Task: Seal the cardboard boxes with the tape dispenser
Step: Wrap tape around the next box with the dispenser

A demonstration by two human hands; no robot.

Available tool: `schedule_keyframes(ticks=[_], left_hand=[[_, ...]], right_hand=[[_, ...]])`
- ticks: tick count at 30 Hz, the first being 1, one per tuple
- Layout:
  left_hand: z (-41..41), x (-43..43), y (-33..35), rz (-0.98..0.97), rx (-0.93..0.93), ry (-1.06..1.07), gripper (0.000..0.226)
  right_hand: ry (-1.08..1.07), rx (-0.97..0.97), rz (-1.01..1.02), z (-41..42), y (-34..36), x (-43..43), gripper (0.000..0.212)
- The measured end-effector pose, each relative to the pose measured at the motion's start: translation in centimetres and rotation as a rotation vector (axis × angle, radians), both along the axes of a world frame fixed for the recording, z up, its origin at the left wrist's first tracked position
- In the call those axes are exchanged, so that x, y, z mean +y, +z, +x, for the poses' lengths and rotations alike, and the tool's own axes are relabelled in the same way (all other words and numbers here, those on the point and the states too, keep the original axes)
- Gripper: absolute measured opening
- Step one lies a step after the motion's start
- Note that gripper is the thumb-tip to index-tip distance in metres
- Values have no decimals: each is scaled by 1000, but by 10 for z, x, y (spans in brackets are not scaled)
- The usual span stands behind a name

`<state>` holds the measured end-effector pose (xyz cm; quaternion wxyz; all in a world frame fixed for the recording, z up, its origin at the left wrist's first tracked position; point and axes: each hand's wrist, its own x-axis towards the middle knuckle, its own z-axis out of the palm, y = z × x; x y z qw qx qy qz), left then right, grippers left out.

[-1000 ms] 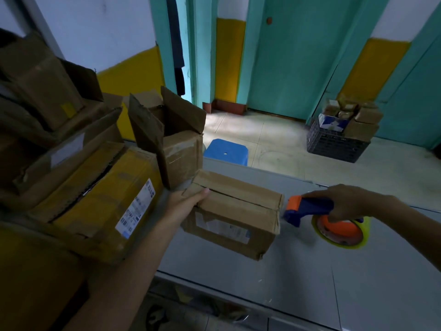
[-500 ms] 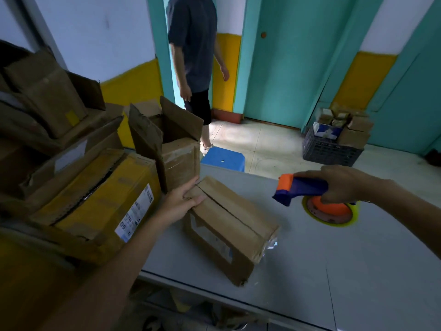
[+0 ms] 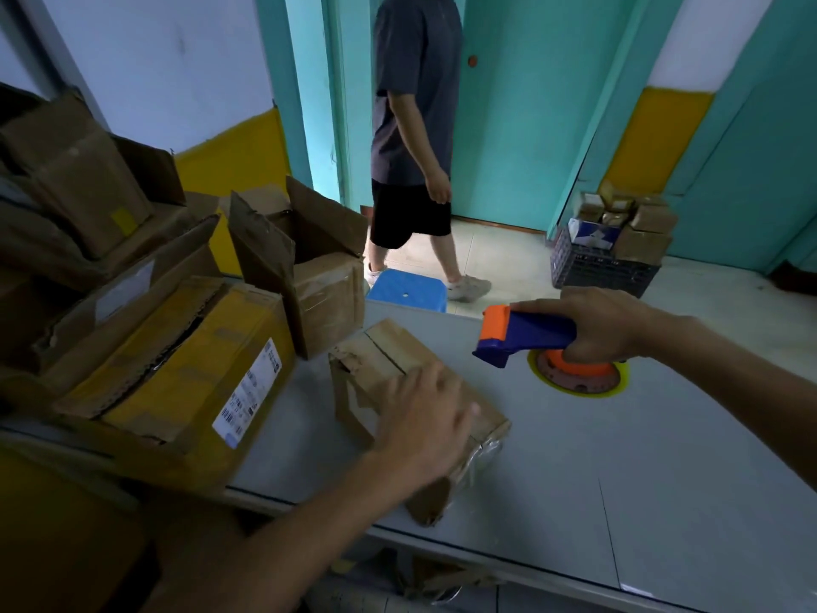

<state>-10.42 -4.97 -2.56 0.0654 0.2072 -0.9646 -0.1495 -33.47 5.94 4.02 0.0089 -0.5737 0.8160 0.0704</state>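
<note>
A small brown cardboard box (image 3: 380, 360) lies on the grey table (image 3: 619, 471), turned so its top seam runs away from me, with clear tape crumpled at its near right corner. My left hand (image 3: 424, 418) rests flat on the box top, fingers spread and blurred. My right hand (image 3: 605, 325) grips the blue handle of the tape dispenser (image 3: 526, 334), which has an orange head and an orange roll with yellow tape. The dispenser hangs above the table to the right of the box, not touching it.
Stacked cardboard boxes (image 3: 177, 369) crowd the table's left side, one open box (image 3: 309, 267) just behind the small one. A person (image 3: 415, 139) walks past beyond the table, by a blue stool (image 3: 406, 294). A black crate of parcels (image 3: 610, 254) sits on the floor.
The small box has been turned on the table and my left hand moved from its far left corner onto its top. My right hand lifted the dispenser. A person walked into the doorway.
</note>
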Motion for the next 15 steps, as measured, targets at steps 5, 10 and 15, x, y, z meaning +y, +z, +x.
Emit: schedule_keyframes(ticks=[5,10,15], left_hand=[[-9,11,-15,-37,-221,-82,79],[-11,-21,-9,-156,-223,-489,68],[-12,-1,-22,-302,-201,-447,58]], right_hand=[[-40,18,19,1,5,10,76],[-57,13,69,3,3,12,75],[-67,-21,88,5,2,14,74]])
